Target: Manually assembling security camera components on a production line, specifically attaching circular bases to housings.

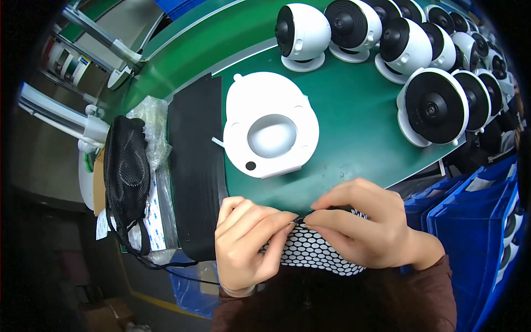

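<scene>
Close together in front of my body, both hands are closed in a pinch. My left hand (249, 240) and my right hand (370, 224) meet fingertip to fingertip at the top edge of a sheet patterned with white rounded cells and black gaps (312, 249). A dark edge with some white marks shows by the right fingers; whatever fine piece lies between the fingertips is too small to make out. Just beyond the hands, a white rounded housing (243, 108) lies on the green table, with an oval recess and a black dot near its lower edge.
Several white-and-black ball-shaped devices on round bases (310, 33) crowd the far right of the green table (343, 155). A black mat (193, 166) lies at left, beside a black mesh pouch (127, 166) and clear bubble wrap (152, 130). Blue fabric bins (464, 216) stand at right.
</scene>
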`<state>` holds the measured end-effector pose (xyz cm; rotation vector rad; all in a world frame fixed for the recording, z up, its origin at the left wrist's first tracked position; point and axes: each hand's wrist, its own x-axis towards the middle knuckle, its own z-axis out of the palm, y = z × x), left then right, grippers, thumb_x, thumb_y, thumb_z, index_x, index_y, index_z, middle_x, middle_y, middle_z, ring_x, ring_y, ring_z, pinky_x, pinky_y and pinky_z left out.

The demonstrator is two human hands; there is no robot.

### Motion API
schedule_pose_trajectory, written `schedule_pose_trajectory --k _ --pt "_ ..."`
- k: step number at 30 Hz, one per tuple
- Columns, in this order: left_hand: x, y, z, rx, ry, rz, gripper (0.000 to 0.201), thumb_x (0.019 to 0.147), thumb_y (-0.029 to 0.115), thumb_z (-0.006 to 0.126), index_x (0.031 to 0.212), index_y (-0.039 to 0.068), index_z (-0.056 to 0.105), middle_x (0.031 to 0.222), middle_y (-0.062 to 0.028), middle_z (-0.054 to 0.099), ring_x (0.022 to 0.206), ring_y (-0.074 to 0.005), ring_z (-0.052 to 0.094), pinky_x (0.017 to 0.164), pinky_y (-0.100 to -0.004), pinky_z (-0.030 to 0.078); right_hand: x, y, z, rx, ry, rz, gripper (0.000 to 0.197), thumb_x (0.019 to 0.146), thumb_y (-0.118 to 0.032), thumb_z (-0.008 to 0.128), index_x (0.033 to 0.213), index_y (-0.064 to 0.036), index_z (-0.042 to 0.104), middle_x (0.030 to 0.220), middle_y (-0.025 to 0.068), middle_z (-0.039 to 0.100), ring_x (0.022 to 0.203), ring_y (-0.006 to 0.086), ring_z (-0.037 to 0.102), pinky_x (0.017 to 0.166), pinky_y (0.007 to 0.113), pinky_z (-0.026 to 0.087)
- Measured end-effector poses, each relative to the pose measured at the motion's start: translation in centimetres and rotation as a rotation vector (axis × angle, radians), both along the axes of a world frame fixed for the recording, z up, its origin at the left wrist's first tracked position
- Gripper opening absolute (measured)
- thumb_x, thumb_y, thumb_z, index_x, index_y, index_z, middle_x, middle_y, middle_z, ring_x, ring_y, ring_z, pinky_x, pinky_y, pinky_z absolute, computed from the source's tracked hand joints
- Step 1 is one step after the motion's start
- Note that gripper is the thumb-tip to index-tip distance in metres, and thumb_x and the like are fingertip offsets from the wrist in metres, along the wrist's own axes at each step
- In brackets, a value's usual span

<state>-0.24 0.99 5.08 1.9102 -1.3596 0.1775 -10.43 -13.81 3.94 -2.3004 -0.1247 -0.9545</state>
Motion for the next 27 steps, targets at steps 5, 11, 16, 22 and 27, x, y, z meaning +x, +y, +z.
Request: schedule_pose_trajectory --k 5,11,16,22,27 --pt "0.0 -0.4 0.2 0.019 -0.062 -0.026 0.016 0.062 -0.003 0.065 0.076 0.003 0.062 0.067 -0.0028 0.057 0.057 -0.0177 0.051 0.061 -0.0292 0.035 -0.1 0.1 0.2 -0.024 -0.004 -0.038 0.021 0.058 -0.004 0.073 0.077 -0.0062 0.065 0.073 0.0043 0.06 0.062 0.0182 0.058 0.05 0.026 0.046" --pt "-0.2 -0.6 0.3 0.03 -0.067 -0.039 0.016 0.062 -0.003 0.065 0.076 0.003 0.062 0.067 -0.0027 0.057 0.056 -0.0173 0.05 0.06 -0.0289 0.034 -0.3 0.0 0.6 -0.083 0.033 -0.05 0.02 0.058 -0.004 0.072 0.076 -0.0051 0.063 0.072 0.0043 0.059 0.061 0.0187 0.058 0.051 0.027 0.047" --pt "-0.5 -0.7 0.4 0.032 -0.044 -0.036 0.015 0.062 -0.003 0.065 0.075 0.003 0.061 0.066 -0.0028 0.057 0.056 -0.0175 0.05 0.06 -0.0288 0.034 -0.4 0.3 1.5 -0.143 0.127 -0.081 0.017 0.06 -0.005 0.07 0.075 -0.0049 0.061 0.074 0.0047 0.06 0.062 0.02 0.059 0.055 0.03 0.048" --pt "0.5 -0.4 -0.3 0.013 0.051 0.034 0.014 0.063 -0.003 0.065 0.075 0.004 0.063 0.067 -0.0034 0.058 0.057 -0.0181 0.051 0.064 -0.0281 0.036 -0.9 -0.7 1.9 0.036 0.154 0.045 0.013 0.063 -0.005 0.068 0.075 -0.0043 0.061 0.077 0.0084 0.062 0.068 0.0215 0.06 0.066 0.031 0.05" --pt "0.6 -0.7 -1.8 -0.16 0.251 0.245 0.013 0.066 -0.004 0.065 0.079 -0.001 0.065 0.095 -0.0127 0.059 0.06 -0.013 0.051 0.061 -0.0239 0.041 1.8 -2.8 0.6 0.377 0.073 -0.109 0.007 0.073 0.003 0.062 0.08 0.0035 0.061 0.098 0.0167 0.063 0.087 0.0181 0.062 0.073 0.027 0.049"
